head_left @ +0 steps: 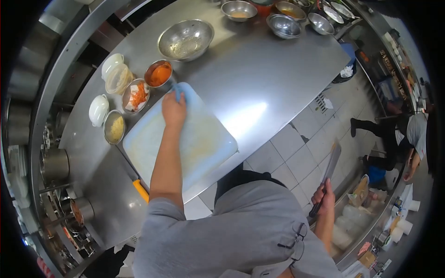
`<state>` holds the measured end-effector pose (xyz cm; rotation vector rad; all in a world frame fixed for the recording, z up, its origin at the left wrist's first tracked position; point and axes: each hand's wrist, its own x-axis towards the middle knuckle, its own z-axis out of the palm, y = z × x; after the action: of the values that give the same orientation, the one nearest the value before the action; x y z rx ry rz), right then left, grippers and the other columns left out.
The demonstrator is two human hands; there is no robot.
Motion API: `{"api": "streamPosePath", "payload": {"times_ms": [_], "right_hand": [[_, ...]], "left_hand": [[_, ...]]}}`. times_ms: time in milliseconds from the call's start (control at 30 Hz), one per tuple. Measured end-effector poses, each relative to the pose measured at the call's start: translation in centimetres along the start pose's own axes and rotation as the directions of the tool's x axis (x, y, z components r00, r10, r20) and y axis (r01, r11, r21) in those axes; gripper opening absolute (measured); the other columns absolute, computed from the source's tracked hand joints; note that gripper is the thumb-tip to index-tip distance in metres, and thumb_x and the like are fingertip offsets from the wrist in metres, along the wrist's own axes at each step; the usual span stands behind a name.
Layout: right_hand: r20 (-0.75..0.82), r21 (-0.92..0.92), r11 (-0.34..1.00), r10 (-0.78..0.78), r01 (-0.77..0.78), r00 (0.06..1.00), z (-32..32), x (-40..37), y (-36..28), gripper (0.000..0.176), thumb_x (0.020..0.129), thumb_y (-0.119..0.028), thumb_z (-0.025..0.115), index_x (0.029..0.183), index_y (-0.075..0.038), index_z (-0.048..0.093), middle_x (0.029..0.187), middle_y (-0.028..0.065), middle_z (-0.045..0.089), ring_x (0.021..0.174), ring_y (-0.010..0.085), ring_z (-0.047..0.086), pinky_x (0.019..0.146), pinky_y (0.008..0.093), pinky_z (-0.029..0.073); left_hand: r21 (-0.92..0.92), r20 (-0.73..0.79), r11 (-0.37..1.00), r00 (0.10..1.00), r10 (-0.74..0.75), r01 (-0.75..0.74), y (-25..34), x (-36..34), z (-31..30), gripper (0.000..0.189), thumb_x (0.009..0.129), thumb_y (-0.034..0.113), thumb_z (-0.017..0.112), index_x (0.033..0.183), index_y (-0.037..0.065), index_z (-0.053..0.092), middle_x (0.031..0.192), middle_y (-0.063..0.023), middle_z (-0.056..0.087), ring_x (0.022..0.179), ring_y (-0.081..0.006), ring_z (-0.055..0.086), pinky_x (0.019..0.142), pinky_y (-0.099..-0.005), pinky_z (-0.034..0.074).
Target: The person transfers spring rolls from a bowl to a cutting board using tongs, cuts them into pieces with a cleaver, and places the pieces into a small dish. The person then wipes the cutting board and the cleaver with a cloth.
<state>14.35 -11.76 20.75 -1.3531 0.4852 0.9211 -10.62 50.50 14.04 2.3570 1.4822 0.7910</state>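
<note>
Left hand point(174, 110) on blue cloth point(178, 92) at cutting board point(199, 148); right hand point(325, 198) holds knife point(332, 162) aside.

Left fingers curled over the cloth, pressing it on the board's far corner, just beside orange sauce bowl point(158, 74). Right fingers clenched round the knife handle, blade up, over the floor right of steel table point(259, 78), well apart from the board. The wipe likely goes best with flat even pressure, strokes toward the near edge, cloth off the bowls, blade pointing away from the body.

left hand point(174, 110) presses blue cloth point(178, 92) on white cutting board point(204, 143); right hand point(324, 198) grips knife point(330, 167) off steel table point(259, 74)
</note>
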Motion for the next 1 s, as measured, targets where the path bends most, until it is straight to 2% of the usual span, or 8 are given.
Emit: {"api": "streamPosePath", "payload": {"times_ms": [267, 533, 667, 700, 767, 900, 967, 1000], "right_hand": [[0.171, -0.126, 0.992, 0.041, -0.019, 0.984, 7.0, 5.1, -3.8, 0.048, 0.109, -0.059, 0.058, 0.086, -0.017, 0.057, 0.055, -0.0036, 0.042, 0.041, 0.0135, 0.042, 0.043, 0.034, 0.04], [0.192, -0.131, 0.989, 0.09, -0.065, 0.977, 7.2, 9.6, -8.6, 0.046, 0.106, -0.057, 0.065, 0.088, -0.015, 0.057, 0.056, -0.0018, 0.043, 0.043, 0.0152, 0.043, 0.044, 0.0353, 0.039], [0.18, -0.08, 0.995, 0.079, -0.065, 0.98, 2.7, 11.4, -12.6, 0.045, 0.107, -0.053, 0.064, 0.087, -0.013, 0.054, 0.061, -0.0012, 0.047, 0.047, 0.0151, 0.047, 0.047, 0.035, 0.044], [0.182, -0.081, 0.996, 0.055, -0.041, 0.982, 0.9, 12.1, -13.8, 0.044, 0.108, -0.052, 0.064, 0.088, -0.013, 0.054, 0.061, -0.0012, 0.047, 0.047, 0.015, 0.047, 0.047, 0.0349, 0.045], [0.168, -0.052, 0.999, 0.01, -0.001, 0.986, -2.8, 14.3, -16.5, 0.043, 0.108, -0.05, 0.063, 0.089, -0.013, 0.054, 0.061, -0.0012, 0.047, 0.047, 0.015, 0.048, 0.048, 0.0347, 0.046], [0.098, -0.097, 0.994, -0.04, 0.049, 0.994, -8.5, 16.9, -21.5, 0.042, 0.109, -0.048, 0.062, 0.091, -0.012, 0.054, 0.063, -0.0006, 0.049, 0.048, 0.015, 0.049, 0.048, 0.0353, 0.047], [0.04, -0.097, 0.994, -0.046, 0.05, 0.998, -10.9, 18.5, -24.1, 0.041, 0.11, -0.048, 0.062, 0.091, -0.011, 0.054, 0.064, -0.0004, 0.049, 0.049, 0.0149, 0.05, 0.048, 0.0353, 0.047], [0.028, -0.101, 0.993, -0.061, 0.063, 0.998, -11.9, 19.5, -24.9, 0.041, 0.11, -0.047, 0.061, 0.092, -0.011, 0.054, 0.064, -0.0004, 0.05, 0.049, 0.015, 0.05, 0.048, 0.0353, 0.047]], "left_hand": [[-0.24, 0.272, 0.934, 0.905, 0.328, -0.266, 6.1, -8.1, -2.7, 0.03, 0.094, 0.021, 0.076, 0.116, 0.001, 0.075, 0.114, -0.0178, 0.07, 0.109, -0.0409, 0.064, 0.095, -0.0495, 0.053], [-0.288, 0.35, 0.926, 0.874, 0.339, -0.244, 13.0, -17.2, -2.4, 0.028, 0.089, 0.017, 0.081, 0.112, 0.002, 0.075, 0.112, -0.0186, 0.072, 0.104, -0.0407, 0.067, 0.092, -0.0476, 0.055], [-0.445, 0.624, 0.893, 0.739, 0.253, 0.07, 20.5, -16.7, -0.6, 0.024, 0.097, 0.02, 0.077, 0.111, -0.001, 0.075, 0.1, -0.0177, 0.071, 0.093, -0.0327, 0.07, 0.085, -0.0391, 0.056], [-0.475, 0.628, 0.879, 0.713, 0.313, 0.032, 22.7, -16.5, 1.2, 0.024, 0.097, 0.02, 0.077, 0.111, -0.001, 0.075, 0.1, -0.0177, 0.071, 0.093, -0.0327, 0.07, 0.085, -0.0391, 0.056], [-0.575, 0.623, 0.767, 0.76, 0.186, 0.285, 27.6, -15.1, 4.9, 0.025, 0.1, 0.021, 0.076, 0.11, -0.002, 0.075, 0.096, -0.0154, 0.069, 0.09, -0.0272, 0.068, 0.082, -0.0362, 0.054], [-0.565, 0.552, 0.809, 0.802, 0.227, 0.16, 37.3, -9.3, 10.4, 0.026, 0.103, 0.023, 0.073, 0.111, -0.002, 0.074, 0.097, -0.0144, 0.069, 0.089, -0.0266, 0.067, 0.083, -0.0357, 0.053], [-0.374, 0.459, 0.924, 0.85, 0.258, -0.079, 41.1, -6.5, 13.1, 0.03, 0.106, 0.028, 0.07, 0.117, 0.0, 0.074, 0.101, -0.0121, 0.072, 0.093, -0.0216, 0.066, 0.089, -0.0343, 0.052], [-0.378, 0.467, 0.922, 0.842, 0.269, -0.084, 41.9, -5.8, 15.2, 0.03, 0.106, 0.028, 0.07, 0.117, 0.0, 0.074, 0.101, -0.0121, 0.072, 0.093, -0.0216, 0.066, 0.089, -0.0343, 0.052]]}}
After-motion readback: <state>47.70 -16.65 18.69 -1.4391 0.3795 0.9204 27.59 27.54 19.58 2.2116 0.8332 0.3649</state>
